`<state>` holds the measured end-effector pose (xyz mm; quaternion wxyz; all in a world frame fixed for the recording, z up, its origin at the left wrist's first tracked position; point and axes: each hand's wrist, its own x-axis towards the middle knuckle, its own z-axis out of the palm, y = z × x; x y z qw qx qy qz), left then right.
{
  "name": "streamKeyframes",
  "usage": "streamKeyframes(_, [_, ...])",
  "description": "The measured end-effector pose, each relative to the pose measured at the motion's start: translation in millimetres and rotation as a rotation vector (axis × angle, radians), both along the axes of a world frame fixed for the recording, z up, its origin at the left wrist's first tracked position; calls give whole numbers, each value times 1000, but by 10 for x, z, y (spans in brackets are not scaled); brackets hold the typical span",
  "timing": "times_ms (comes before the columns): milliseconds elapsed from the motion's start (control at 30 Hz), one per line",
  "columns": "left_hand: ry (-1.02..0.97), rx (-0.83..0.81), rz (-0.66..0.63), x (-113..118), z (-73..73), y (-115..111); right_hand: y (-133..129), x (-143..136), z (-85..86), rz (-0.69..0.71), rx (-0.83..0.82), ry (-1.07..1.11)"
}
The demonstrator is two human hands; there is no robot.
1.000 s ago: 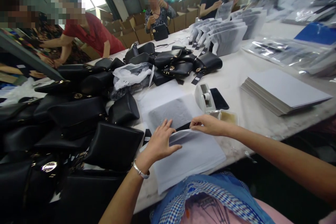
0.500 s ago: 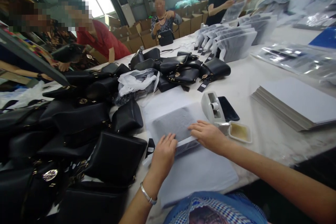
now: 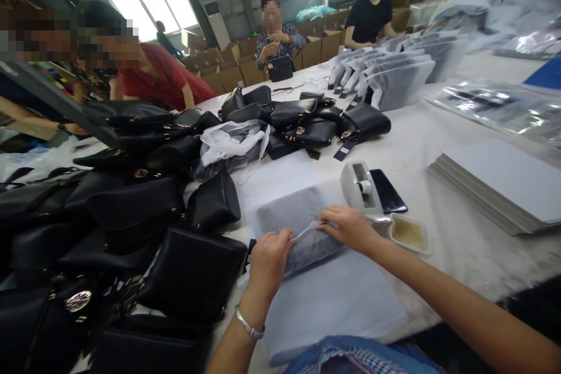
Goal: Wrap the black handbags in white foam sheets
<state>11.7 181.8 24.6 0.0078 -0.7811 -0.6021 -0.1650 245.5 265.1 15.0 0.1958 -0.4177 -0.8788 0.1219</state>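
Note:
In front of me lies a flat dark item, seen through the white tissue paper (image 3: 280,204) wrapped around it; its exact kind is covered. My left hand (image 3: 270,257) pinches the folded paper edge on the near left side. On the right, my right hand (image 3: 348,227) pinches the same edge. A stack of white tissue sheets (image 3: 333,304) lies beneath, towards my body. A black tag (image 3: 250,248) peeks out left of the wrapped item. Beyond my right hand are a tape dispenser (image 3: 362,187) and a black phone (image 3: 388,191).
Black handbags (image 3: 131,204) are heaped on the left and across the middle. A small dish (image 3: 409,234) sits by the dispenser. Grey boards (image 3: 495,187) are stacked at right, near clear plastic bags (image 3: 491,102). Wrapped bags (image 3: 394,79) stand behind. Several people work around the table.
My hands have gone from lying with fingers spread on the wrapped item to pinching the paper edge, which is now raised and creased between them. The view has shifted slightly.

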Motion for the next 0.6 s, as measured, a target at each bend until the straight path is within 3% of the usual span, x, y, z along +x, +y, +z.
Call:
streamKeyframes(300, [1, 9, 29, 26, -10, 112, 26, -62, -109, -113, -48, 108])
streamKeyframes(467, [38, 196, 81, 192, 15, 8, 24, -91, -113, -144, -93, 122])
streamKeyframes(600, [46, 162, -109, 388, -176, -172, 33, -133, -103, -150, -94, 86])
